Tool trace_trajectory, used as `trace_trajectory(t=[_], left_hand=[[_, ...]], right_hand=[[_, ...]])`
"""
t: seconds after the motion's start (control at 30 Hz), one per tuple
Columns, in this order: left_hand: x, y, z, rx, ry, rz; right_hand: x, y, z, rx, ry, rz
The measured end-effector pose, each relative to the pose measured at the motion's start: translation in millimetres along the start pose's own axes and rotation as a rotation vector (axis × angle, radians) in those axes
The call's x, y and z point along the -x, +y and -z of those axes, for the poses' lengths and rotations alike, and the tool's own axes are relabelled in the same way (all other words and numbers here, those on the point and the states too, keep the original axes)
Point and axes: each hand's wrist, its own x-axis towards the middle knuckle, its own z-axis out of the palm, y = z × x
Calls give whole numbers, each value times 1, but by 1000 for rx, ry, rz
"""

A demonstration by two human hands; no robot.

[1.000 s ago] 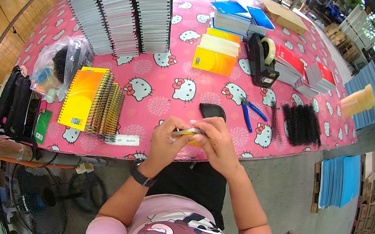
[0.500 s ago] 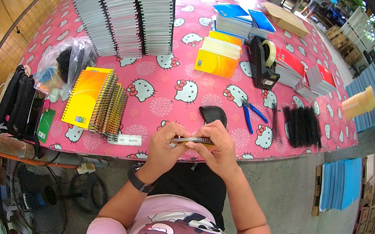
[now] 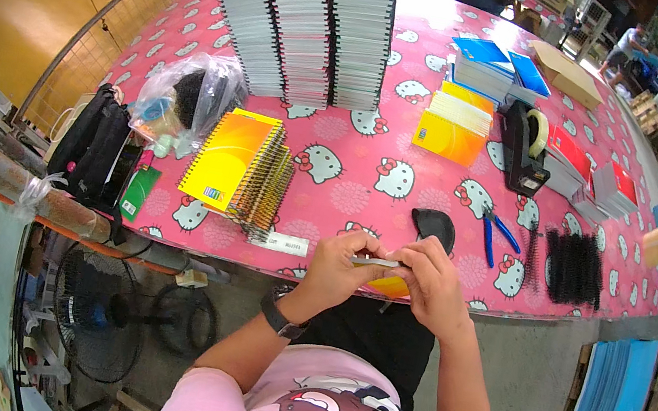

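At the table's near edge, both my hands grip a small yellow-covered notebook (image 3: 390,286), its edge turned up. My left hand (image 3: 331,270) closes on its left end, and my right hand (image 3: 435,286) has its fingers bent over the right end. Fingers hide most of the notebook's binding. Just beyond my right hand lies a flat black item (image 3: 435,225), its kind unclear. Blue-handled pliers (image 3: 496,238) rest to the right, beside a bundle of black binding coils (image 3: 573,268). Yellow spiral notebooks (image 3: 230,160) are stacked left of my left hand.
Tall stacks of bound notebooks (image 3: 357,43) stand at the back left, near a clear plastic bag (image 3: 213,88). Yellow, blue and red book piles surround a black tape dispenser (image 3: 522,156) at the right. A black bag (image 3: 86,136) hangs at the left edge; a fan (image 3: 99,310) stands below.
The whole scene has shifted right in the picture as the head view turned. My right fingers have moved on the notebook, the coil seen before is now covered, and more yellow cover shows.
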Motion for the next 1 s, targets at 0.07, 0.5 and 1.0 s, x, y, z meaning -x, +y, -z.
trace_trajectory(t=[0.07, 0.5, 1.0], left_hand=[[2, 2, 4, -95, 40, -39], [-62, 113, 188, -1048, 252, -291], [-81, 91, 66, -933, 191, -774]], right_hand=[[0, 3, -3, 11, -31, 4], [33, 73, 13, 126, 286, -267], [90, 135, -14, 99, 559, -440]])
